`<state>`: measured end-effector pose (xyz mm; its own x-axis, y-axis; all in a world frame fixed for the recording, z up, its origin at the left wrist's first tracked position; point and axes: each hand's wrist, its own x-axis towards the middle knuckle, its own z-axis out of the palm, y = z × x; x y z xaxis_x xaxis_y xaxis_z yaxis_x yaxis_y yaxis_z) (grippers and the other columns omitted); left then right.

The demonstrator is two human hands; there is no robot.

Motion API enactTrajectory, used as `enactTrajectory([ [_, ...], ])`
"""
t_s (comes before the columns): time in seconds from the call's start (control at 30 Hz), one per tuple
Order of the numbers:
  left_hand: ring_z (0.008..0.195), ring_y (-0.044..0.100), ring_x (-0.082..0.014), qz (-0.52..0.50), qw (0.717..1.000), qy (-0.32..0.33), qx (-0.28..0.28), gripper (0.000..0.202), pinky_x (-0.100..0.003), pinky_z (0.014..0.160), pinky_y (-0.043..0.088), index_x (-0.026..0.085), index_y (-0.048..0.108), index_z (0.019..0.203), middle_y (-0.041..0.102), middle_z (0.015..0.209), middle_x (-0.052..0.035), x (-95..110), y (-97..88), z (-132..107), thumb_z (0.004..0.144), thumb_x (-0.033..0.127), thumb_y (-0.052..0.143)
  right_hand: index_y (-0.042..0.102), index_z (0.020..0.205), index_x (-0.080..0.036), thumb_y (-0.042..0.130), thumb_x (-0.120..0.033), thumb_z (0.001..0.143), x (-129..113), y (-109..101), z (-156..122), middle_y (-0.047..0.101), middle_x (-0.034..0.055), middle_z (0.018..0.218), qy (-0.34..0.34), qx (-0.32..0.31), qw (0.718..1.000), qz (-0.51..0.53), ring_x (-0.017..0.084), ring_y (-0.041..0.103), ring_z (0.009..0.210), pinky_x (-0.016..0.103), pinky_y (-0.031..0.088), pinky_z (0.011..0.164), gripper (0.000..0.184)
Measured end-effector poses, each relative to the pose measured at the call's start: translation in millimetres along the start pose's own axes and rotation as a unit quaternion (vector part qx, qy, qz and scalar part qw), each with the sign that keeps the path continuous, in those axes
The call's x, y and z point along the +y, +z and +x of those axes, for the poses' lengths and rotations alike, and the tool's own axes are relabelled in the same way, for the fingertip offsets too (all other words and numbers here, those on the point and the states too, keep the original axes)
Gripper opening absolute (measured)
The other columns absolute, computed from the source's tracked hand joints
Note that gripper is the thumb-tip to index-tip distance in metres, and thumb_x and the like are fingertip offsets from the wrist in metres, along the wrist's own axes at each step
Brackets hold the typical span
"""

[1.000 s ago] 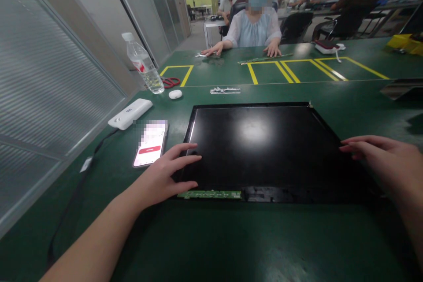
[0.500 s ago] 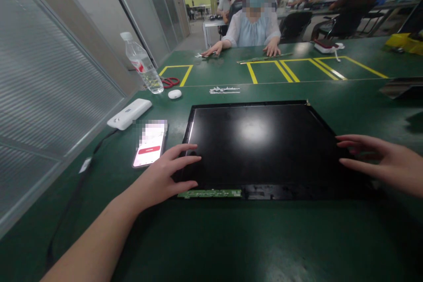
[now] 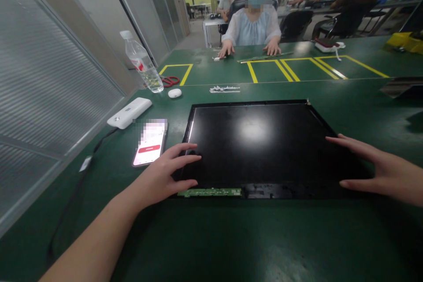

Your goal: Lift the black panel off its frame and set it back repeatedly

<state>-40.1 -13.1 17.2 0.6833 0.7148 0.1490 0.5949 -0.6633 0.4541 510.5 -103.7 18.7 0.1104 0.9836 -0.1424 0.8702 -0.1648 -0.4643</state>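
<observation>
A black display panel (image 3: 261,154) lies flat on the green table before me, with a bright reflection on its screen. Along its near edge, at the left, runs a narrow green circuit board (image 3: 211,192). My left hand (image 3: 172,169) rests at the panel's left edge, fingers spread and fingertips over the frame. Over the right edge is my right hand (image 3: 366,163), its thumb and fingers wide apart; whether its fingertips touch the panel I cannot tell. Neither hand grips anything.
Left of the panel are a phone (image 3: 150,143), a white power bank (image 3: 129,113) with a black cable, a white earbud case (image 3: 175,93), a water bottle (image 3: 142,64) and red-handled scissors (image 3: 170,81). White strips (image 3: 224,90) lie beyond the panel. A person (image 3: 253,26) sits opposite.
My right hand has spread its fingers wider and reached further over the panel's right edge. My left hand stays put. The person opposite has moved one hand inward along the table.
</observation>
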Motion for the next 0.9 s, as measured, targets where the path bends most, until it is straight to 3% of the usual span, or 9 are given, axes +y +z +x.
enactTrajectory([
  [0.27,0.139,0.063,-0.0375,-0.013,1.000,0.007,0.011,0.050,-0.057,0.111,0.058,0.032,0.070,0.142,0.058,0.158,-0.0128,-1.8,2.1,-0.9,0.094,0.046,0.079,0.063,0.151,-0.033,0.084,-0.067,0.052,-12.9,-2.3,0.4,0.050,0.0126,0.166,0.026,-0.009,1.000,0.006,0.041,0.049,0.149,0.057,0.033,0.126,0.107],
  [0.63,0.128,0.070,-0.0335,-0.036,0.999,0.026,0.021,0.045,-0.052,0.107,0.062,0.030,0.072,0.138,0.061,0.153,-0.0140,-2.1,2.8,0.6,0.095,0.042,0.078,0.067,0.145,-0.034,0.083,-0.066,0.057,-1.3,2.8,1.8,0.046,0.0154,0.168,-0.014,0.008,1.000,-0.013,0.044,0.047,0.149,0.061,0.038,0.122,0.095],
  [0.77,0.140,0.062,-0.0383,-0.040,0.999,-0.006,0.003,0.054,-0.057,0.113,0.056,0.032,0.069,0.142,0.056,0.159,-0.0134,0.8,0.8,0.9,0.092,0.047,0.081,0.068,0.142,-0.035,0.085,-0.068,0.047,-2.7,2.5,5.2,0.056,0.0118,0.162,0.008,0.033,0.999,0.010,0.043,0.054,0.145,0.059,0.039,0.122,0.102],
  [0.83,0.146,0.056,-0.0412,-0.043,0.998,-0.037,0.012,0.064,-0.060,0.115,0.054,0.032,0.064,0.149,0.052,0.163,-0.0140,2.3,2.3,1.6,0.090,0.053,0.081,0.069,0.138,-0.035,0.083,-0.072,0.044,-4.6,2.0,7.9,0.066,0.0106,0.151,0.041,0.056,0.997,0.046,0.042,0.061,0.139,0.058,0.047,0.117,0.101],
  [0.9,0.149,0.052,-0.0410,-0.048,0.995,-0.074,0.046,0.064,-0.060,0.118,0.050,0.030,0.060,0.153,0.050,0.164,-0.0153,3.7,6.1,3.2,0.096,0.056,0.073,0.071,0.132,-0.034,0.079,-0.074,0.048,-6.7,1.9,11.4,0.076,0.0107,0.134,0.088,0.074,0.990,0.084,0.041,0.071,0.122,0.055,0.060,0.101,0.093],
])
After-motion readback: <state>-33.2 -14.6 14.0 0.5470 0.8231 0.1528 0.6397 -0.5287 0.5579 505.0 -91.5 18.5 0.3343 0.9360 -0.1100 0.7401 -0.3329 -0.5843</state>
